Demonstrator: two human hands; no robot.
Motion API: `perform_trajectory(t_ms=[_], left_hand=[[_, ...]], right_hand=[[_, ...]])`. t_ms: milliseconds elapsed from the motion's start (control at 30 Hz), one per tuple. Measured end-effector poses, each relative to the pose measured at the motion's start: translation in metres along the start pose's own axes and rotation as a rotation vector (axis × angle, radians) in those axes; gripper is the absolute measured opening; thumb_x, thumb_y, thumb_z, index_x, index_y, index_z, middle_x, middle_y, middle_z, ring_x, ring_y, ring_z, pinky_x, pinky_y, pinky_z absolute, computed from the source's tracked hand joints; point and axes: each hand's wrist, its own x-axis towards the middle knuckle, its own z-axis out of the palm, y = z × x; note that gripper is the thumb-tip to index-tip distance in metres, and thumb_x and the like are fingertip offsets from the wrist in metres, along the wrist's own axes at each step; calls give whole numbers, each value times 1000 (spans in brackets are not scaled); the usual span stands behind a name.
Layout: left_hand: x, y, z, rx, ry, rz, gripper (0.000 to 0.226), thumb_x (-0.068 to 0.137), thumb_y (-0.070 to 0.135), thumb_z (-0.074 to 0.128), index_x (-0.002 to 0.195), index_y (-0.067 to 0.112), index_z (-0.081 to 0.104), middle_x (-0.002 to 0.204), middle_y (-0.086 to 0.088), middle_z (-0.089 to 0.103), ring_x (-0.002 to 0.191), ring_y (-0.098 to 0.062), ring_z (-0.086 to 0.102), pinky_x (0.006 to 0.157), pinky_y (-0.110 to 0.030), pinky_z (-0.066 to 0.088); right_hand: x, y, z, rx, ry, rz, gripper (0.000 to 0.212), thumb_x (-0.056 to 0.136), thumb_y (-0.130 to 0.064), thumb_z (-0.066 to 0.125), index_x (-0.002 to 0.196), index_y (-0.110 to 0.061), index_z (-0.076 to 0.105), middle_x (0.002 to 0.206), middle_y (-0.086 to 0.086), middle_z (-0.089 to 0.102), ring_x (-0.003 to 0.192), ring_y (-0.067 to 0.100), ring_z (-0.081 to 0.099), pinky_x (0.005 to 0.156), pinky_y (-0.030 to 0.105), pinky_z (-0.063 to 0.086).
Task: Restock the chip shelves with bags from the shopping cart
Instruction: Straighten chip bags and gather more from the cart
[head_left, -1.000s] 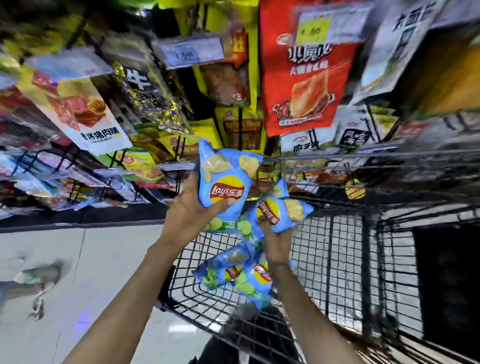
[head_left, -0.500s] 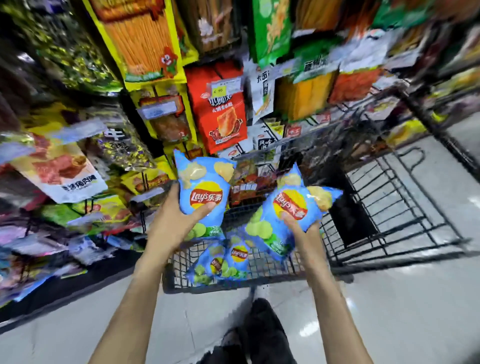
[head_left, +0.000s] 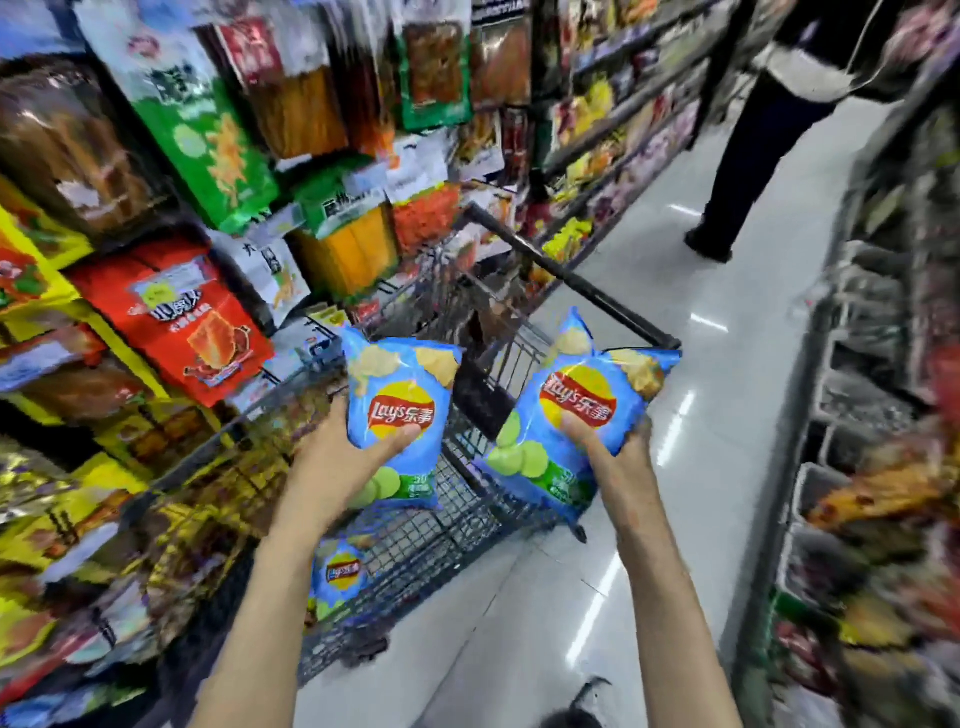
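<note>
Two blue Lay's chip bags are held up above the wire shopping cart. My left hand grips the left chip bag from below, thumb across its front. My right hand grips the right chip bag the same way; that bag tilts to the right. Another blue chip bag lies in the cart's basket near its close end. The snack shelves on the left are packed with hanging bags.
A person in dark trousers walks away up the aisle at the upper right. More shelving lines the right side. The shiny white floor runs between the cart and the right-hand shelves.
The view has swung right, up the aisle. Both hands have lifted their bags higher and apart above the cart. A walking person has come into view.
</note>
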Motion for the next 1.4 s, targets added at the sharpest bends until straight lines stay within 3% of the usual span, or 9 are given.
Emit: perform_trajectory(t_ms=[133,300,467,567,767,933,1033,1233,1400], left_hand=[[8,54,52,30,-46,35,76,70,63,76,127,34,35,110,10,65,98,-19,64,84,-42,53],[16,137,145,19,-97,117,70,73,58,75,119,34,29,96,13,60,82,-11,61,64,-32,45],[16,213,246,-11,-169,206,76,59,74,74,112,36,35,98,10,63,90,-24,63,80,-43,51],[18,247,298,-31,-210,245,77,52,77,67,111,39,36,101,11,65,94,-23,64,84,-44,52],[48,298,373,-29,-205,291,67,78,47,77,128,24,41,105,8,58,92,-16,55,72,-29,40],[110,330,417,-1,-199,290,63,78,53,74,126,29,42,102,8,60,89,-19,56,75,-33,42],[160,361,440,5,-212,297,65,78,55,74,127,33,39,106,10,60,94,-18,55,77,-34,40],[292,431,475,-61,-198,350,59,74,65,72,116,38,41,110,10,66,103,-23,64,87,-46,52],[379,474,509,-85,-211,370,61,70,69,71,115,42,40,115,13,64,105,-18,62,89,-47,52]], right_hand=[[17,-22,-64,43,64,11,64,82,-28,79,131,-21,40,115,-5,66,89,-1,69,67,12,53],[49,-51,-165,22,125,-45,47,85,-29,74,123,-24,48,114,-6,70,98,7,70,78,22,54],[78,-67,-270,-8,262,-128,42,86,-28,74,121,-32,51,109,-15,70,98,-2,67,81,18,51],[93,-66,-318,6,335,-130,39,86,-29,74,118,-35,52,111,-15,70,102,2,67,91,30,53],[142,-65,-369,45,369,-116,42,87,-19,73,125,-21,55,118,-1,69,106,13,68,94,39,55],[219,-64,-388,-24,374,-56,59,70,-52,83,120,-33,55,112,-8,72,102,13,70,93,47,55],[280,-70,-396,-10,361,-50,49,78,-43,81,118,-31,57,110,-7,72,101,16,70,92,50,55],[435,-114,-397,-25,308,-101,49,77,-41,82,118,-33,56,110,-8,72,100,14,71,88,45,57],[532,-130,-399,-52,338,-136,39,79,-36,79,110,-36,56,102,-17,72,92,1,69,74,19,54]])
